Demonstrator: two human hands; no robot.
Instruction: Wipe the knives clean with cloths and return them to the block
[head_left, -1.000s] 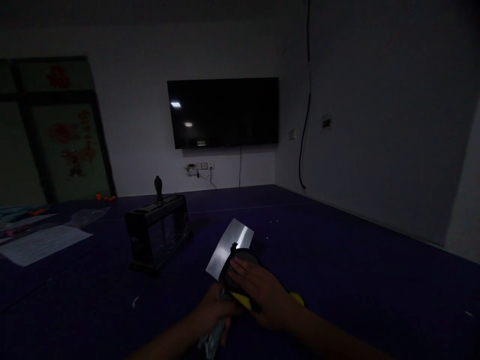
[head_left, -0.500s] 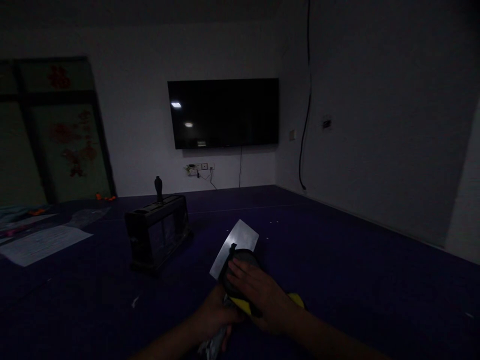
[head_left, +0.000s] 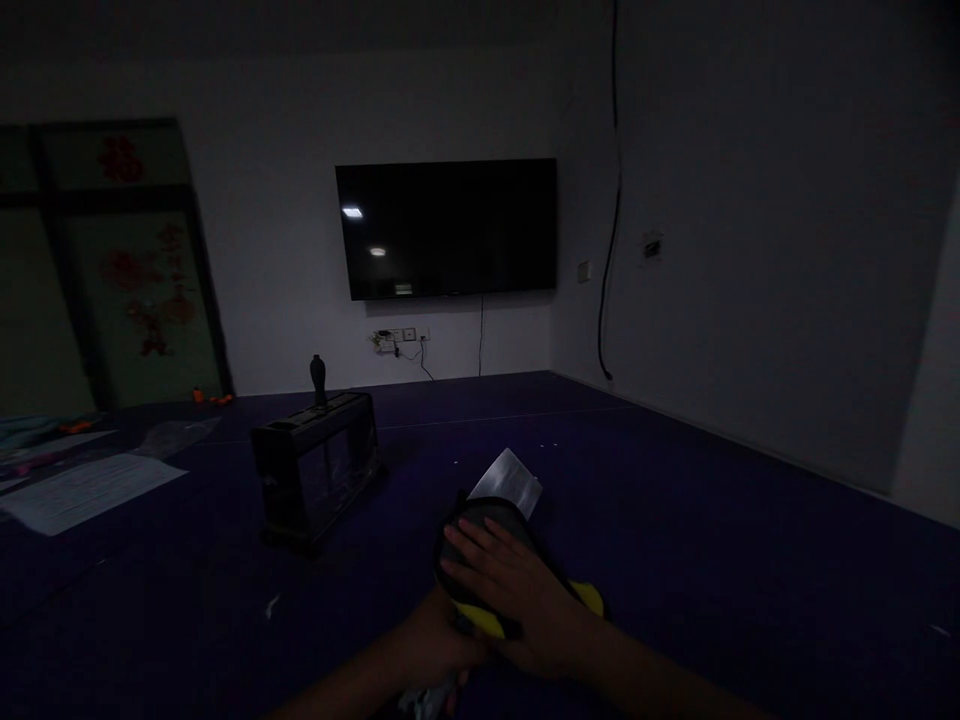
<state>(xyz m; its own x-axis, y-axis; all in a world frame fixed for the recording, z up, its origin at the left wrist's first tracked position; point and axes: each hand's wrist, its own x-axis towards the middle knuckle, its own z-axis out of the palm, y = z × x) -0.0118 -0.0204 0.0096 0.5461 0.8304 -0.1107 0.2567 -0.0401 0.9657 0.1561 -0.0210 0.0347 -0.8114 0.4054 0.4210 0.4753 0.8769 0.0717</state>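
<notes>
My right hand [head_left: 517,592] lies over a black and yellow tool [head_left: 480,535] that rests on the dark blue floor, with the fingers curved over its rounded top and holding it down. A shiny flat metal blade [head_left: 508,479] sticks out from under the tool's far side. My left hand [head_left: 433,638] is closed round the pale handle end [head_left: 426,700] of that blade, just left of and below the tool. The room is very dim.
A dark box-shaped block [head_left: 315,465] with a black handle [head_left: 318,378] standing up from its top sits to the left. Papers [head_left: 86,487] lie at far left. A wall television [head_left: 447,228] and a hanging cable [head_left: 609,250] are behind.
The blade has slid back towards me under the tool, so less of it shows beyond the far side. Both hands stay in about the same place.
</notes>
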